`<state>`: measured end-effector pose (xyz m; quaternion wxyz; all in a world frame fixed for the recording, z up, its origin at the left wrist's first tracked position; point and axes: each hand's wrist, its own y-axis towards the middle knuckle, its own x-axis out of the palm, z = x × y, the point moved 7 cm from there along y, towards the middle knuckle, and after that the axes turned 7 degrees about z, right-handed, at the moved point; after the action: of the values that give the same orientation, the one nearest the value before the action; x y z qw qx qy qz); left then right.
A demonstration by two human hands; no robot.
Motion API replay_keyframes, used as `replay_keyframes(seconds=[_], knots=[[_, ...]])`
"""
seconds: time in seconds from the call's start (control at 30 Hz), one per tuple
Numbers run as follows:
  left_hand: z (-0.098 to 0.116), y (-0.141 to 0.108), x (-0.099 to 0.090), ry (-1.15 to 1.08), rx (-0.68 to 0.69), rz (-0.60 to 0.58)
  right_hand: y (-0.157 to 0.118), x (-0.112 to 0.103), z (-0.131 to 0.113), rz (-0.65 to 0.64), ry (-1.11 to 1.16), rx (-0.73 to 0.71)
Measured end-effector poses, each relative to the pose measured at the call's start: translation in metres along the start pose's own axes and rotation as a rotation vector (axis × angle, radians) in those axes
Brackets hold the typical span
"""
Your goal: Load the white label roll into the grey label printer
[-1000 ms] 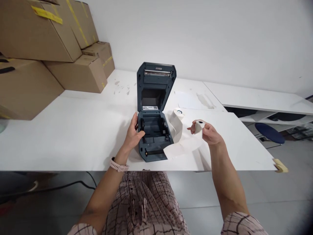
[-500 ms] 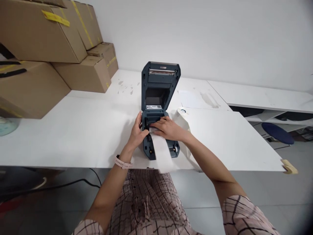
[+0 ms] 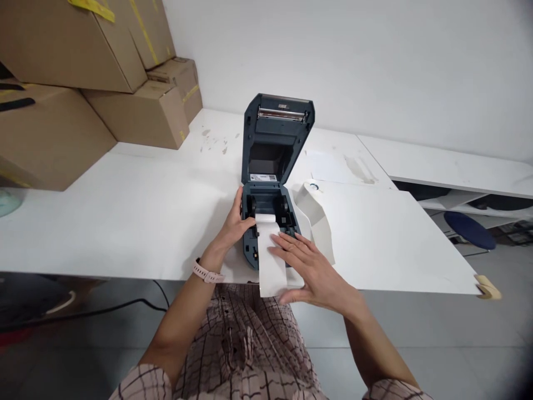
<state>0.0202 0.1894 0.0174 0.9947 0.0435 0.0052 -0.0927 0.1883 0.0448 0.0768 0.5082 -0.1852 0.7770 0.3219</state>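
Note:
A dark grey label printer stands on the table with its lid raised. A strip of white label paper comes from inside the base and hangs out over the front, past the table edge. My left hand grips the printer's left side wall, fingers outside, its thumb reaching in beside the paper. My right hand is open, fingers spread, with the fingertips over the strip's right side. Whether they press on it, I cannot tell.
Loose white paper curls on the table right of the printer. Cardboard boxes are stacked at the back left. The white table ends just before my body. A blue stool seat shows at the far right.
My right hand has moved out of the printer's inside, toward me and down along the strip, and its fingers have spread. My left hand keeps its place on the printer's side.

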Motion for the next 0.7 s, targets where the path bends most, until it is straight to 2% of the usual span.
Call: replay_keyframes(seconds=[0.1, 0.23, 0.57, 0.7], knots=[[-0.001, 0.0, 0.001, -0.003, -0.003, -0.019, -0.008, 0.008, -0.004, -0.011, -0.047, -0.014], [0.001, -0.002, 0.003, 0.002, -0.025, -0.032, -0.012, 0.013, -0.006, 0.028, -0.093, 0.046], [-0.001, -0.001, 0.001, -0.047, -0.055, 0.006, -0.007, 0.014, -0.006, 0.086, -0.04, 0.109], [-0.003, -0.003, -0.001, -0.042, -0.071, 0.02, -0.011, 0.014, -0.007, 0.069, -0.004, 0.116]])
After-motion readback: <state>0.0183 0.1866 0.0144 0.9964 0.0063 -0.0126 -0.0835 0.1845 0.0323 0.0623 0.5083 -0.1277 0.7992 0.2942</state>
